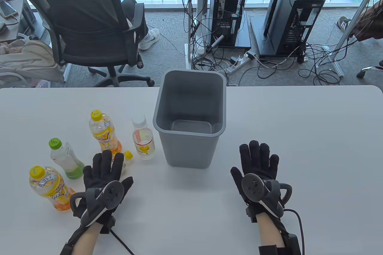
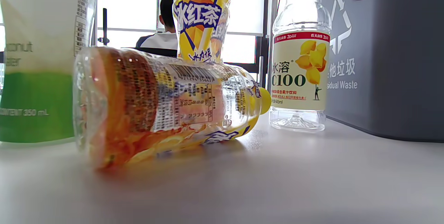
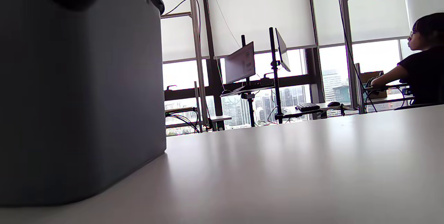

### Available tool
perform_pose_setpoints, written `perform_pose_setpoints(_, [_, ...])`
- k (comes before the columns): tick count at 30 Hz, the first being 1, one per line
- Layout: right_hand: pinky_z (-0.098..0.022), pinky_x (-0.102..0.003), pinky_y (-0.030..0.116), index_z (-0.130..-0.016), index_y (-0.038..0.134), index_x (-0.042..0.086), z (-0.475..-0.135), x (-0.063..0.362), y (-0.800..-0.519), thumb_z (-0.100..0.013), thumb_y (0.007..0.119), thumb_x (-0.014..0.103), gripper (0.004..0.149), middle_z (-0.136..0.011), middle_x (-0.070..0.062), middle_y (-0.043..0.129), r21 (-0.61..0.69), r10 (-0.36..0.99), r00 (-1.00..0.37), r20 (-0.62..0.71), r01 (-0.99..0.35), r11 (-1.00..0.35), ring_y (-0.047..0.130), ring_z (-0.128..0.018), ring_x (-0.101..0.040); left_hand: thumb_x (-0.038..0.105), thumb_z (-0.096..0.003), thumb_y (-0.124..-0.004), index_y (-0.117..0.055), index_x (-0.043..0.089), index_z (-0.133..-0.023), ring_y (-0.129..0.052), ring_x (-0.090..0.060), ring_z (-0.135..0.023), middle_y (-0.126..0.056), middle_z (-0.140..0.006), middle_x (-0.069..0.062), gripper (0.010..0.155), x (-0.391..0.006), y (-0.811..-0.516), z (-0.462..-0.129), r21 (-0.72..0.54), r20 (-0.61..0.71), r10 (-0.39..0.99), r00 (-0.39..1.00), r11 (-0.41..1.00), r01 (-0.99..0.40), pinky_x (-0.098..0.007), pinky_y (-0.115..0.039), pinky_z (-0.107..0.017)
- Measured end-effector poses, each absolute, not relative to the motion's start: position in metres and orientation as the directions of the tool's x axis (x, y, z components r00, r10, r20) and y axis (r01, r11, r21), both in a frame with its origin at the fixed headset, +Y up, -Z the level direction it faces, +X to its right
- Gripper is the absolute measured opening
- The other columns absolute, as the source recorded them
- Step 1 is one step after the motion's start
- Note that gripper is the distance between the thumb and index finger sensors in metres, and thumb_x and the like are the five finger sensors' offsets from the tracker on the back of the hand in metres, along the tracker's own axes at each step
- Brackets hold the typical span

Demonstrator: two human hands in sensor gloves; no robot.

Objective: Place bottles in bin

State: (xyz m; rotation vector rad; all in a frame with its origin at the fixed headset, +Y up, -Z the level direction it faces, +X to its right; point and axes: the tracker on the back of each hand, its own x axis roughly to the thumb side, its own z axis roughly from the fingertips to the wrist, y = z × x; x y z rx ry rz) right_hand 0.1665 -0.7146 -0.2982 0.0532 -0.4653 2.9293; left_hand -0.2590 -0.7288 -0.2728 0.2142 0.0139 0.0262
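Note:
An empty grey bin [image 1: 191,123] stands mid-table; it also shows in the left wrist view [image 2: 381,61] and the right wrist view [image 3: 76,95]. Left of it stand a yellow-capped orange tea bottle [image 1: 103,131], a clear white-capped C100 bottle [image 1: 143,140], a green-capped bottle [image 1: 65,159] and a second yellow-capped bottle [image 1: 51,187]. Another orange bottle [image 2: 166,102] lies on its side, its cap [image 1: 128,155] poking out beside my left hand [image 1: 104,165]. That hand is spread open over it, without a grip. My right hand [image 1: 258,159] lies flat and open, right of the bin.
The white table [image 1: 299,147] ends just behind the bin. Beyond it are an office chair [image 1: 89,27] with a seated person, computer towers [image 1: 227,10] and floor cables.

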Motion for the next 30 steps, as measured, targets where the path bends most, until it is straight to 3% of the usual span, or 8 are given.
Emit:
perform_pose_setpoints(5, [-0.080, -0.059, 0.024, -0.115, 0.035, 0.032, -0.299, 0.168, -0.716, -0.052, 0.061, 0.062, 0.075, -0.125, -0.003, 0.025, -0.295, 0.185, -0.981, 0.053, -0.192, -0.936, 0.017, -0.111, -0.033, 0.068, -0.0475, -0.064, -0.035, 0.036, -0.116, -0.040, -0.034, -0.121, -0.033, -0.129, -0.002, 0.081, -0.262, -0.724, -0.275, 0.214, -0.039, 0.044, 0.998, 0.976, -0.035, -0.064, -0.042, -0.084])
perform_pose_setpoints(9, [-0.080, -0.059, 0.025, -0.115, 0.035, 0.032, -0.299, 0.168, -0.716, -0.052, 0.061, 0.062, 0.075, -0.125, -0.004, 0.026, -0.283, 0.189, -0.981, 0.052, -0.196, -0.939, 0.018, -0.111, -0.033, 0.063, -0.0488, -0.071, -0.042, 0.032, -0.115, -0.052, -0.035, -0.117, -0.045, -0.126, -0.003, 0.079, -0.262, -0.721, -0.290, 0.183, -0.148, 0.061, 0.987, 0.983, -0.033, -0.060, -0.048, -0.083])
perform_pose_setpoints(14, [-0.080, -0.059, 0.026, -0.115, 0.036, 0.032, -0.299, 0.171, -0.716, -0.052, 0.061, 0.062, 0.075, -0.125, -0.004, 0.027, -0.272, 0.210, -0.977, 0.046, -0.214, -0.938, 0.019, -0.111, -0.034, 0.064, -0.0476, -0.074, -0.040, 0.033, -0.115, -0.055, -0.032, -0.117, -0.046, -0.126, -0.001, 0.082, -0.256, -0.729, -0.318, -0.113, -0.291, -0.220, 0.931, 0.974, 0.195, -0.058, -0.049, -0.084])
perform_pose_setpoints(19, [-0.080, -0.060, 0.027, -0.115, 0.037, 0.032, -0.301, 0.174, -0.714, -0.052, 0.061, 0.062, 0.075, -0.125, -0.004, 0.028, -0.266, 0.241, -0.970, 0.041, -0.243, -0.933, 0.020, -0.111, -0.034, 0.065, -0.0442, -0.079, -0.033, 0.032, -0.116, -0.057, -0.032, -0.116, -0.048, -0.125, 0.000, 0.092, -0.261, -0.748, -0.329, -0.199, -0.310, -0.256, 0.916, 0.959, 0.200, -0.059, -0.049, -0.084])
perform_pose_setpoints(21, [-0.080, -0.060, 0.027, -0.115, 0.037, 0.032, -0.301, 0.174, -0.714, -0.052, 0.061, 0.062, 0.074, -0.125, -0.004, 0.028, -0.263, 0.244, -0.969, 0.041, -0.246, -0.933, 0.020, -0.111, -0.034, 0.063, -0.0438, -0.081, -0.028, 0.031, -0.116, -0.061, -0.031, -0.114, -0.050, -0.123, -0.002, 0.095, -0.263, -0.753, -0.330, -0.205, -0.305, -0.263, 0.915, 0.957, 0.207, -0.058, -0.050, -0.084])
perform_pose_setpoints(26, [-0.080, -0.060, 0.028, -0.115, 0.037, 0.032, -0.301, 0.174, -0.714, -0.052, 0.061, 0.062, 0.074, -0.125, -0.004, 0.029, -0.256, 0.250, -0.967, 0.041, -0.252, -0.933, 0.021, -0.111, -0.034, 0.062, -0.0404, -0.087, -0.036, 0.029, -0.115, -0.076, -0.029, -0.105, -0.063, -0.117, 0.000, 0.096, -0.265, -0.757, -0.322, -0.131, -0.284, -0.263, 0.922, 0.963, 0.234, -0.055, -0.059, -0.081])
perform_pose_setpoints(30, [-0.080, -0.060, 0.028, -0.115, 0.038, 0.031, -0.301, 0.174, -0.714, -0.052, 0.061, 0.062, 0.074, -0.125, -0.004, 0.030, -0.251, 0.254, -0.966, 0.037, -0.255, -0.934, 0.021, -0.111, -0.034, 0.063, -0.0393, -0.087, -0.039, 0.029, -0.115, -0.077, -0.029, -0.104, -0.065, -0.116, 0.000, 0.096, -0.266, -0.730, -0.308, -0.001, -0.268, -0.167, 0.949, 0.985, 0.173, -0.055, -0.060, -0.080])
